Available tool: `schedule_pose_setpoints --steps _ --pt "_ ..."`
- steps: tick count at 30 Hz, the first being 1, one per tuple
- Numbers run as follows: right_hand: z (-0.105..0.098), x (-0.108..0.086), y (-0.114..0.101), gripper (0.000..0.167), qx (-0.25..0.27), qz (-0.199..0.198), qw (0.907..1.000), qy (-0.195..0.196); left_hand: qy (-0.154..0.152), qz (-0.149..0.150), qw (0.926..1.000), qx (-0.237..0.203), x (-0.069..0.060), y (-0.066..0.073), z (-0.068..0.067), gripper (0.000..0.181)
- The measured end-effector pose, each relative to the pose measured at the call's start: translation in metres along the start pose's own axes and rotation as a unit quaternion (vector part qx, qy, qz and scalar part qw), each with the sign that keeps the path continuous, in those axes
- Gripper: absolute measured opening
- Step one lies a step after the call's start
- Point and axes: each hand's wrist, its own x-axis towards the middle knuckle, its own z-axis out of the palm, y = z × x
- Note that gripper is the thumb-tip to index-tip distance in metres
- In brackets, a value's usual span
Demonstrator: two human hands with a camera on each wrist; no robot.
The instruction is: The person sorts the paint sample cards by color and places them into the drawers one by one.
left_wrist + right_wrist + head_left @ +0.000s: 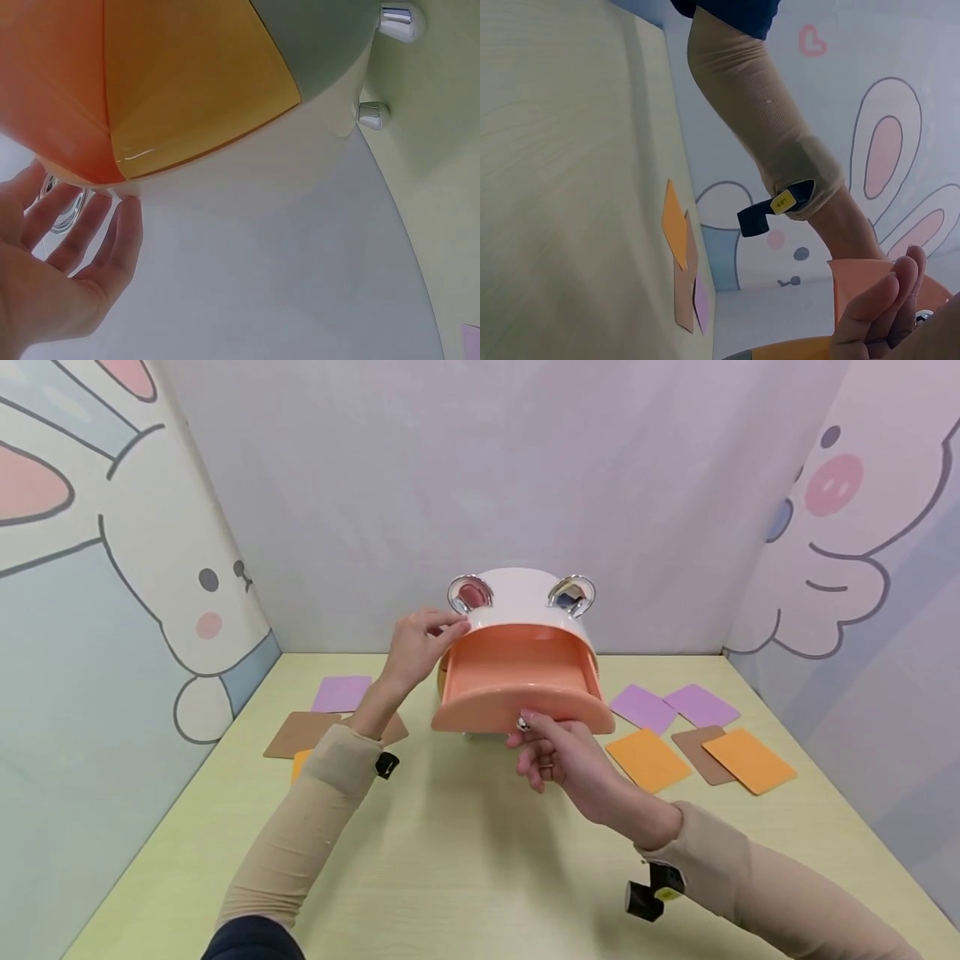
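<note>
On both arms we see beige sleeves (296, 843) with wide cuffs (345, 762), and on the left a navy garment (255, 941) above. Small black devices (652, 893) sit at the wrists – the left one bears a yellow label (784, 201). We notice also a thin ring (547, 766) – on the right hand (576, 768).

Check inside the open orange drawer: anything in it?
The orange drawer shows only bare interior, no contents visible. Its front panel hides the nearest strip; the white top covers anything farther back.

Ten o'clock: rabbit mural (153, 556). Nine o'clock: purple card (341, 693). Four o'clock: five cards (701, 756) lie on table (450, 877).
</note>
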Motion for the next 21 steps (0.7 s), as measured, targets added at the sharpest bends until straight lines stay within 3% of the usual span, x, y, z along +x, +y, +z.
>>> schedule_pose_setpoints --steps 21 --pt "-0.004 -0.011 0.005 0.041 -0.011 -0.004 0.9997 -0.021 0.000 0.003 1.0000 0.004 0.000 0.001 0.000 0.027"
